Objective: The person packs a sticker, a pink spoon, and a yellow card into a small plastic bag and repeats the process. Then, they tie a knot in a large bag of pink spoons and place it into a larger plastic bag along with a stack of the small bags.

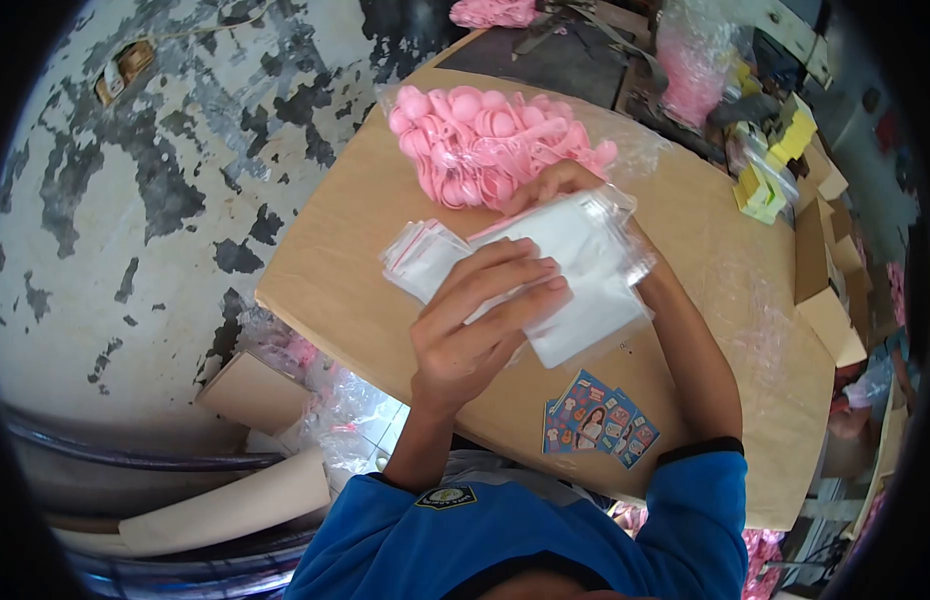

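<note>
My left hand [485, 315] lies over a stack of clear zip bags [585, 290], its fingers closed on them from above. More zip bags [425, 255] with a red line along the edge stick out at the left of the stack. Behind the upper edge of the bags is my right hand [555, 185], fingers curled and closed at that edge; its palm is hidden by the plastic. Just past it lies a heap of pink plastic spoon-like pieces [485, 140] in clear wrap. Several blue printed cards [600, 420] lie near my body.
Brown paper covers the table [335, 260]. Cardboard boxes [825, 285] stand along the right side, near yellow packs [760, 190]. Wrapped pink goods [695, 70] sit at the back. Another carton [255, 390] and loose plastic wrap are below the left edge, by a peeling wall.
</note>
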{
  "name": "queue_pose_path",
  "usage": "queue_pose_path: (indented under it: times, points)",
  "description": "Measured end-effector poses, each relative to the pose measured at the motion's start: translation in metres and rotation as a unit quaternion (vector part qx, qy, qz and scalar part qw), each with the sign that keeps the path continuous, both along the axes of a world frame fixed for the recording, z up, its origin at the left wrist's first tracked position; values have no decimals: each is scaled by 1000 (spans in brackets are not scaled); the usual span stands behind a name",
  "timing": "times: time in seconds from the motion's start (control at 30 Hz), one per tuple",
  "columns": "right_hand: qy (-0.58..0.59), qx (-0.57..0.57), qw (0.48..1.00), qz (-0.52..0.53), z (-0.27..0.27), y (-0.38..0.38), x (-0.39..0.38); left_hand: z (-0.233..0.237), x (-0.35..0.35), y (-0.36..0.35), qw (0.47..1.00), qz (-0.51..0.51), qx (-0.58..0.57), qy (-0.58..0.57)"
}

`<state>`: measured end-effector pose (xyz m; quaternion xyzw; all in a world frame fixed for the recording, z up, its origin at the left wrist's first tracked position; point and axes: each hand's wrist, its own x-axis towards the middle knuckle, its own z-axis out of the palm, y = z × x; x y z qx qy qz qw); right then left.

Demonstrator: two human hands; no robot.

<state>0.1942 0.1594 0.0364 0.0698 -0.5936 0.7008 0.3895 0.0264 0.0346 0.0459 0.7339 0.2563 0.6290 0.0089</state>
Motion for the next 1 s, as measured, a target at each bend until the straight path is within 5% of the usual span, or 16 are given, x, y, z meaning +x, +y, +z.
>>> queue_pose_path:
  times: [0.37, 0.5, 0.73, 0.83, 1.0]
  points:
    - [-81, 7, 993, -88, 6, -8, 5, -3, -4, 3, 998, 56, 9, 6]
    - [-225, 86, 958, -157, 2, -2, 18, -4, -8, 0, 990, 65, -88, -88]
    - [-282, 138, 936, -160, 24, -12, 22, -19, -10, 4, 915, -15, -228, -332]
    - [-245, 250, 915, -202, 9, -2, 29, -15, -14, 5, 858, -110, -300, -401]
    - [-437, 243, 824, -268, 48, -24, 43, -21, -19, 8, 794, -168, -399, -427]
